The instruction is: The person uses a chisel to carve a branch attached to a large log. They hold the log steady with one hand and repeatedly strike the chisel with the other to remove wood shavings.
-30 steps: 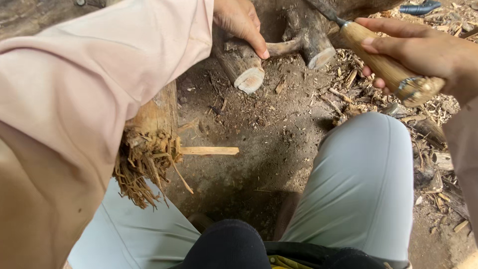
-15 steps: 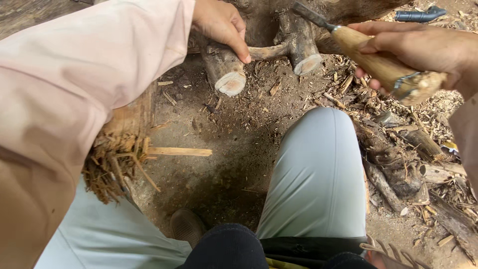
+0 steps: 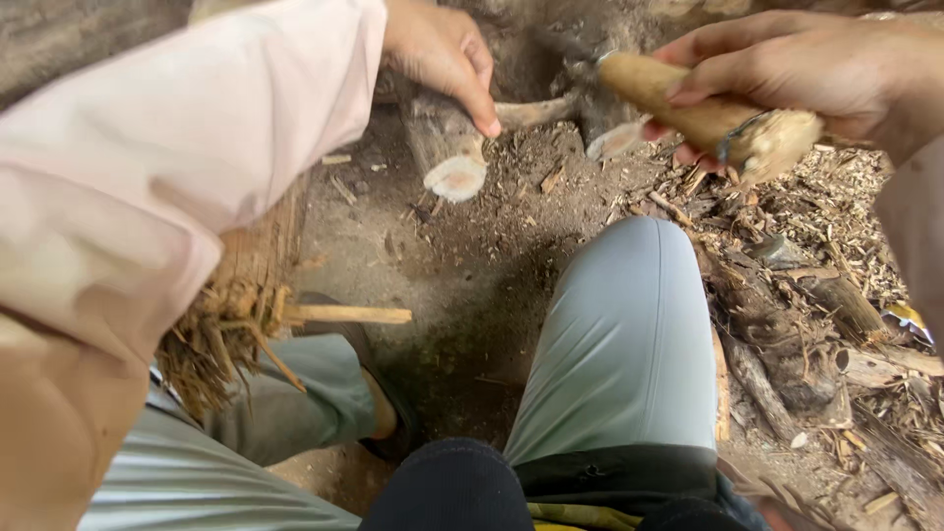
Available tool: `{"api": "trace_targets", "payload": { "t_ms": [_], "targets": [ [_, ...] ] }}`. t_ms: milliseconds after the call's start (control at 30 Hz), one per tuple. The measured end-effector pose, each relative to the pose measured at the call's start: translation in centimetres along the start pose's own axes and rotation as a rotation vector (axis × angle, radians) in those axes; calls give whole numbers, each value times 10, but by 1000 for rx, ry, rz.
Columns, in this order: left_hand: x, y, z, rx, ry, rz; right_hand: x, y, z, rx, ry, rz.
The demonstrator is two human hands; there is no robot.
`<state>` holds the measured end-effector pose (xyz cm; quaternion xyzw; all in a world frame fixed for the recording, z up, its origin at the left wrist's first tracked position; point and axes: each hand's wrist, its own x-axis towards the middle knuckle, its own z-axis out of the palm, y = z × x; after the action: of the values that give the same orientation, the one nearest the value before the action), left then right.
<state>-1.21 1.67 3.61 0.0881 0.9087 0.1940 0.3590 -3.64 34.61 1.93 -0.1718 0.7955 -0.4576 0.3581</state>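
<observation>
wood sits under your left hand (image 3: 438, 49): a short cut log (image 3: 447, 147) lies on the dirt at the top of the view, its pale sawn end facing you, and your fingers (image 3: 479, 93) curl down over its upper side, the index tip touching it just above that pale end; whether the hand fully grips it you cannot tell, as the far side is hidden. your right hand (image 3: 836, 74) is clenched around a thick wooden handle (image 3: 703, 113), thumb laid along its top and fingers wrapped beneath; the handle's frayed butt end with a dark metal band pokes out toward you, and the working end runs away up-left, blurred and partly hidden. the handle hangs just right of the log, apart from it, with a second pale cut end (image 3: 615, 143) showing between the two. a thin branch stub (image 3: 536, 113) juts from the log toward the handle. no containers are in view. counted: two hands, one handle, two pale cut ends visible. a splintered, fibrous stump (image 3: 231, 324) with one pale stick (image 3: 354, 315) jutting sideways sits beside your left knee, well apart from the log. wood chips and bark scraps (image 3: 826, 295) litter the ground to the right of your grey trouser leg (image 3: 619, 334).
</observation>
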Motion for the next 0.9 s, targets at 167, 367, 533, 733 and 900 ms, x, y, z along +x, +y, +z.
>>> {"api": "trace_targets", "payload": {
  "t_ms": [167, 367, 533, 733, 900],
  "targets": [
    [21, -3, 19, 336, 134, 23, 13, -31, 31, -115, 130, 33],
    [31, -6, 37, 278, 261, -32, 69, -74, 46, -554, 200, 142],
    [26, -1, 37, 238, 273, -26, 124, -79, 57, -750, 156, 117],
    [28, 3, 28, 224, 253, -36, 146, -71, 42, -749, 142, 86],
    [32, 2, 28, 225, 257, -27, 175, -63, 47, -678, 91, 32]
  ]
}}
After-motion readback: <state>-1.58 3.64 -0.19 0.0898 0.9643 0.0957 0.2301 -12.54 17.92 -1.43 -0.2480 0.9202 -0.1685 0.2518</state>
